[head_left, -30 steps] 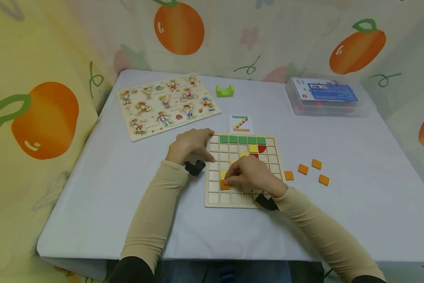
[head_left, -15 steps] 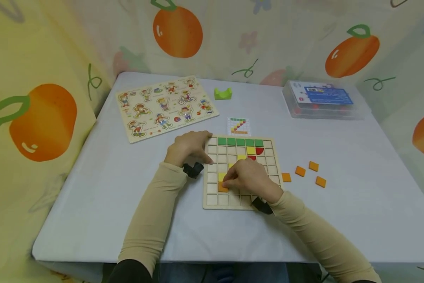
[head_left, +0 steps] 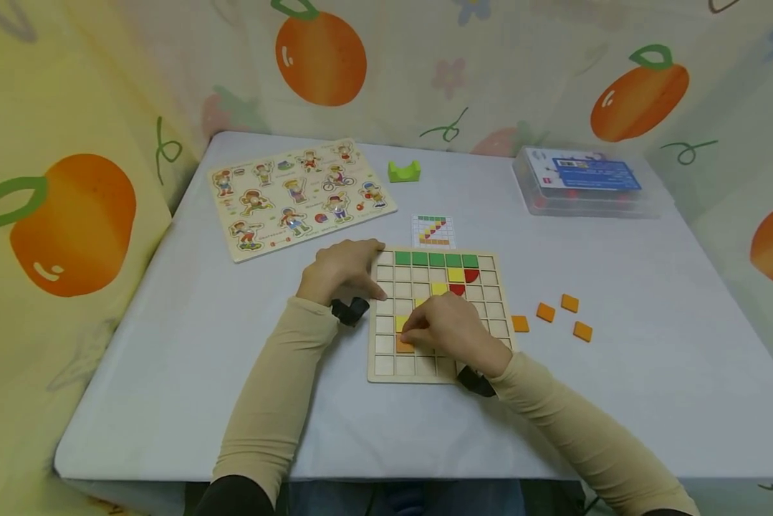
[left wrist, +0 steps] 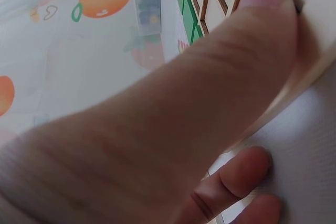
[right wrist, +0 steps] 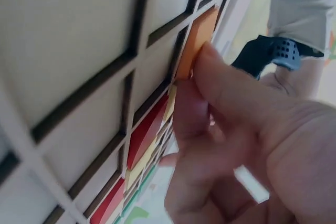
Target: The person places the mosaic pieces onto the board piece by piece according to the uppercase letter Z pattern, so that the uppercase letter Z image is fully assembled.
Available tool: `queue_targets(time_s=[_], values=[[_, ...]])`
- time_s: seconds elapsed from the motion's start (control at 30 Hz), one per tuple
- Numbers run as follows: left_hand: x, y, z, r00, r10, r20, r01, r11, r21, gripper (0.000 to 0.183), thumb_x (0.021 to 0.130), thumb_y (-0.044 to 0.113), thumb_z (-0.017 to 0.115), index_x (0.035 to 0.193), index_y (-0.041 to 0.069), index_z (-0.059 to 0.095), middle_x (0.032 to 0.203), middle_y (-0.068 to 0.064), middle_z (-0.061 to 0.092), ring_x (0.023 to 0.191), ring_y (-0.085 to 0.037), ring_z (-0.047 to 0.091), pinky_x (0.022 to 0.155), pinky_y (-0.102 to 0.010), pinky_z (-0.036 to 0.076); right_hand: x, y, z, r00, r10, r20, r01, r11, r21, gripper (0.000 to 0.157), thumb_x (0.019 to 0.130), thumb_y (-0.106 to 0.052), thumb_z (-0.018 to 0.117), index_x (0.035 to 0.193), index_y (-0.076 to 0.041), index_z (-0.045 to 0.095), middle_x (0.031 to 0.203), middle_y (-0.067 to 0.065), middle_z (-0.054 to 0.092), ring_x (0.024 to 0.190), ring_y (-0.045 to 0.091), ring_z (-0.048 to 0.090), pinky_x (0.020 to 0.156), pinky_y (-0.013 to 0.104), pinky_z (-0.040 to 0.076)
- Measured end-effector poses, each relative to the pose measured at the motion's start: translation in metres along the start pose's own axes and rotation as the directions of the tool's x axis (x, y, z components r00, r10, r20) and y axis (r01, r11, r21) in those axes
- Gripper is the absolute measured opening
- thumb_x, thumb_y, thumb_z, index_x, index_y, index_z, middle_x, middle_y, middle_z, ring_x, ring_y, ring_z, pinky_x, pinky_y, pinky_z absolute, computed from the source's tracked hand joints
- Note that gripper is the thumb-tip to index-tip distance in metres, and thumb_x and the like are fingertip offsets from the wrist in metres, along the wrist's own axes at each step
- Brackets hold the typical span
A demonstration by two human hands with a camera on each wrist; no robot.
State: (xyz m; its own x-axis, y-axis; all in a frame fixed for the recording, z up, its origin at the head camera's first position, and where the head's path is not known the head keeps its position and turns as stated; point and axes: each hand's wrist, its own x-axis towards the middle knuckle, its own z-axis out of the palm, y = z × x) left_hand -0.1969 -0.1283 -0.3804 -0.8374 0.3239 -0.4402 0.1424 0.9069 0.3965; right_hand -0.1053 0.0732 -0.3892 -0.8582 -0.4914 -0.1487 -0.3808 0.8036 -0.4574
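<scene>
A wooden grid board (head_left: 384,365) lies on the table with green, yellow and red pieces in some cells. My right hand (head_left: 453,328) is over its lower left part, thumb and index finger pinching the edge of an orange square tile (head_left: 404,345). In the right wrist view this tile (right wrist: 198,40) lies at a cell below the yellow pieces, and the fingertips cover part of it. My left hand (head_left: 342,269) rests at the board's left edge. Its thumb (left wrist: 262,3) lies on the wooden rim, with other fingertips down beside the edge.
Several loose orange tiles (head_left: 545,312) lie right of the board. A small pattern card (head_left: 433,231) sits just behind it. Farther back are a picture puzzle board (head_left: 276,229), a green notched block (head_left: 404,171) and a clear plastic case (head_left: 586,204).
The right hand stays at the same cell, its fingertips shifting slightly on the orange tile. The left hand keeps its place at the board's edge. The head view has moved a little.
</scene>
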Motion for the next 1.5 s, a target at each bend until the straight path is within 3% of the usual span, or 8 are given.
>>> queue_targets(time_s=[0.23, 0.4, 0.67, 0.83, 0.9, 1.1, 1.23, 1.5], values=[[0.0, 0.002, -0.003, 1.0, 0.002, 0.005, -0.002, 1.0, -0.002, 0.097, 0.081, 0.041, 0.087, 0.161, 0.021, 0.035, 0.159, -0.012, 0.05, 0.139, -0.039, 0.053, 0.114, -0.06, 0.037, -0.005, 0.008, -0.009, 0.998, -0.015, -0.059, 0.017, 0.999, 0.035, 0.007, 0.086, -0.023, 0.084, 0.09, -0.016, 0.084, 0.086, -0.003, 0.08, 0.072, 0.006, 0.06, 0.061, 0.019, 0.044], [0.001, 0.001, -0.002, 1.0, -0.003, 0.014, 0.003, 1.0, -0.009, 0.098, 0.082, 0.04, 0.087, 0.161, 0.02, 0.034, 0.159, -0.013, 0.049, 0.14, -0.039, 0.052, 0.114, -0.06, 0.036, -0.018, 0.047, -0.041, 0.981, 0.144, -0.133, -0.142, 0.99, 0.022, 0.014, 0.087, -0.025, 0.083, 0.096, -0.014, 0.084, 0.094, 0.003, 0.082, 0.072, 0.013, 0.061, 0.058, 0.024, 0.042], [0.0, 0.0, 0.0, 1.0, -0.008, 0.018, 0.008, 1.0, -0.007, 0.098, 0.081, 0.041, 0.088, 0.161, 0.02, 0.035, 0.158, -0.014, 0.05, 0.139, -0.04, 0.052, 0.115, -0.062, 0.036, -0.059, 0.145, -0.089, 0.877, 0.468, -0.11, -0.48, 0.865, -0.146, 0.035, 0.092, -0.034, 0.075, 0.117, -0.008, 0.077, 0.118, 0.019, 0.075, 0.081, 0.033, 0.069, 0.056, 0.038, 0.048], [-0.001, -0.001, 0.0, 1.0, 0.001, 0.009, -0.001, 1.0, -0.002, 0.099, 0.08, 0.041, 0.088, 0.161, 0.02, 0.035, 0.156, -0.014, 0.051, 0.138, -0.041, 0.053, 0.113, -0.063, 0.038, -0.074, 0.178, -0.103, 0.812, 0.583, 0.019, -0.573, 0.804, -0.158, 0.044, 0.091, -0.034, 0.076, 0.127, -0.009, 0.073, 0.131, 0.025, 0.067, 0.107, 0.045, 0.065, 0.07, 0.048, 0.049], [0.0, -0.001, 0.0, 1.0, 0.009, 0.003, -0.009, 1.0, -0.002, 0.099, 0.08, 0.042, 0.088, 0.161, 0.02, 0.035, 0.155, -0.014, 0.052, 0.137, -0.041, 0.055, 0.112, -0.062, 0.039, -0.077, 0.184, -0.104, 0.804, 0.593, 0.039, -0.583, 0.8, -0.143, 0.045, 0.09, -0.035, 0.077, 0.126, -0.009, 0.073, 0.132, 0.027, 0.066, 0.108, 0.046, 0.064, 0.071, 0.049, 0.049], [-0.001, -0.001, 0.0, 1.0, 0.004, -0.007, -0.004, 1.0, -0.009, 0.099, 0.079, 0.041, 0.089, 0.161, 0.02, 0.036, 0.155, -0.013, 0.053, 0.135, -0.04, 0.055, 0.112, -0.061, 0.04, -0.082, 0.184, -0.098, 0.829, 0.554, -0.078, -0.559, 0.826, -0.077, 0.036, 0.085, -0.038, 0.082, 0.104, -0.008, 0.075, 0.108, 0.019, 0.074, 0.093, 0.038, 0.065, 0.065, 0.044, 0.047], [0.0, 0.0, 0.0, 1.0, 0.016, -0.008, -0.016, 1.0, -0.015, 0.099, 0.08, 0.041, 0.089, 0.16, 0.019, 0.036, 0.156, -0.013, 0.052, 0.136, -0.04, 0.055, 0.112, -0.061, 0.04, -0.085, 0.178, -0.094, 0.851, 0.498, -0.165, -0.511, 0.859, -0.041, 0.034, 0.087, -0.037, 0.082, 0.103, -0.008, 0.079, 0.109, 0.02, 0.077, 0.084, 0.034, 0.065, 0.055, 0.036, 0.043], [0.001, -0.001, 0.003, 1.0, 0.009, -0.018, -0.009, 1.0, -0.008, 0.098, 0.079, 0.041, 0.089, 0.16, 0.02, 0.037, 0.155, -0.012, 0.053, 0.135, -0.037, 0.056, 0.112, -0.058, 0.04, -0.065, 0.135, -0.081, 0.944, 0.22, -0.245, -0.218, 0.975, 0.038, 0.021, 0.093, -0.019, 0.077, 0.106, -0.002, 0.079, 0.098, 0.017, 0.08, 0.096, 0.036, 0.073, 0.074, 0.028, 0.048]])
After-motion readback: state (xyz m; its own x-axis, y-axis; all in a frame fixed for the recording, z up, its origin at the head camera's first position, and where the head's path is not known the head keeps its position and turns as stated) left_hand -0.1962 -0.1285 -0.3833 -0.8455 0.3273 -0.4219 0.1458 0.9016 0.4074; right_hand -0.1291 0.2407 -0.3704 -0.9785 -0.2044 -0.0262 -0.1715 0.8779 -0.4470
